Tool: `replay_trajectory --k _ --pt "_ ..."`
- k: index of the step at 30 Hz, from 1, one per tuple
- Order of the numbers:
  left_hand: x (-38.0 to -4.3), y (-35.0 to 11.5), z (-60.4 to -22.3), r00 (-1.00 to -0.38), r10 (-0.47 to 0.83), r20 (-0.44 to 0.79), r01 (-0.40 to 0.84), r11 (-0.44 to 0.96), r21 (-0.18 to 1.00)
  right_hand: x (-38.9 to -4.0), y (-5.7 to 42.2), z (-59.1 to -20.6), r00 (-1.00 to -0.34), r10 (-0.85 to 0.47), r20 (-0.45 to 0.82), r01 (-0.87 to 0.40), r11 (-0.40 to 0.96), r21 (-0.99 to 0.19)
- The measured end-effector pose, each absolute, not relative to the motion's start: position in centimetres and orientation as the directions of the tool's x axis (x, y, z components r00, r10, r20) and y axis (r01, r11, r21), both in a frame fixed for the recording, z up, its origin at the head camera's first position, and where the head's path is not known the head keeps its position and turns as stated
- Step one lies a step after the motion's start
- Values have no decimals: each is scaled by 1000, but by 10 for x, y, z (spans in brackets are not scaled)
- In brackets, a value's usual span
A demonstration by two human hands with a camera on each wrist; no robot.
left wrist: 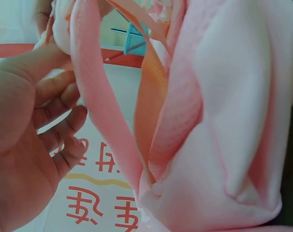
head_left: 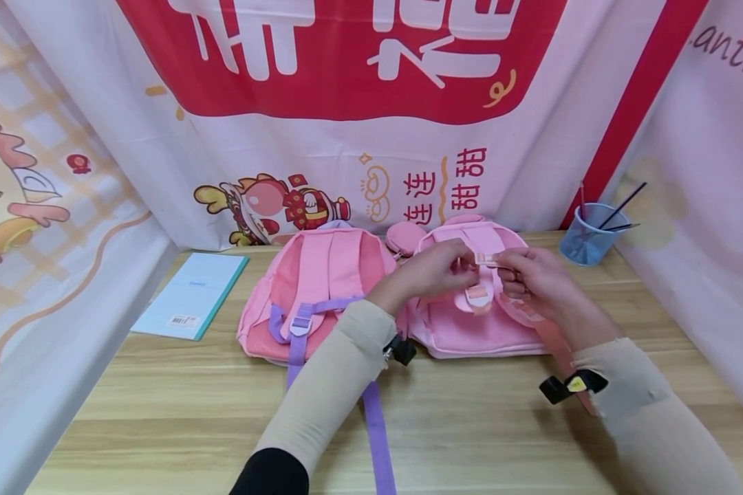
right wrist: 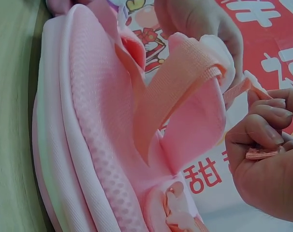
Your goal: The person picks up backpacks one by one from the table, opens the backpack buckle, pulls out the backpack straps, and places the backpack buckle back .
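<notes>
Two pink backpacks stand side by side on the table, straps facing me. Both hands work at the right backpack [head_left: 470, 326]. My left hand [head_left: 433, 270] pinches its strap near a pale buckle; in the left wrist view its other fingers [left wrist: 64, 113] are loosely bent beside the padded shoulder strap [left wrist: 100, 106]. My right hand [head_left: 541, 282] pinches the end of a coral webbing strap [right wrist: 237, 92], fingers curled around it. Another pale buckle [head_left: 478, 297] sits at the padded strap's end. The left fingertips are partly hidden behind the strap in the right wrist view.
The left backpack [head_left: 340, 258] has purple webbing [head_left: 378, 440] trailing over the table [head_left: 161, 426]. A light blue notebook [head_left: 192, 292] lies at the left. A blue cup [head_left: 587, 240] holding pens stands at the back right. A round pink pouch [head_left: 405, 236] sits between the bags.
</notes>
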State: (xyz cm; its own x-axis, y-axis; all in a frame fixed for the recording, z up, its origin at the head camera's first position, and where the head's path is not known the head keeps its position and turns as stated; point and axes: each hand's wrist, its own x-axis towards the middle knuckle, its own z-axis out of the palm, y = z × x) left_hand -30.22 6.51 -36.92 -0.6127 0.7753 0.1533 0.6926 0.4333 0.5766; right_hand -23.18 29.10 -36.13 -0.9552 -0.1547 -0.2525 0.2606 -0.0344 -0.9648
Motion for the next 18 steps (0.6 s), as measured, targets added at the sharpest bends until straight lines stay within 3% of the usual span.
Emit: replay_trajectory --k 9,18 --pt "-300 67 -364 -621 742 252 693 369 619 -230 293 -362 -960 -182 -211 217 -17 -976" --pt "-300 68 -364 -638 729 247 685 391 615 -231 306 -368 -957 -180 -228 216 82 -973"
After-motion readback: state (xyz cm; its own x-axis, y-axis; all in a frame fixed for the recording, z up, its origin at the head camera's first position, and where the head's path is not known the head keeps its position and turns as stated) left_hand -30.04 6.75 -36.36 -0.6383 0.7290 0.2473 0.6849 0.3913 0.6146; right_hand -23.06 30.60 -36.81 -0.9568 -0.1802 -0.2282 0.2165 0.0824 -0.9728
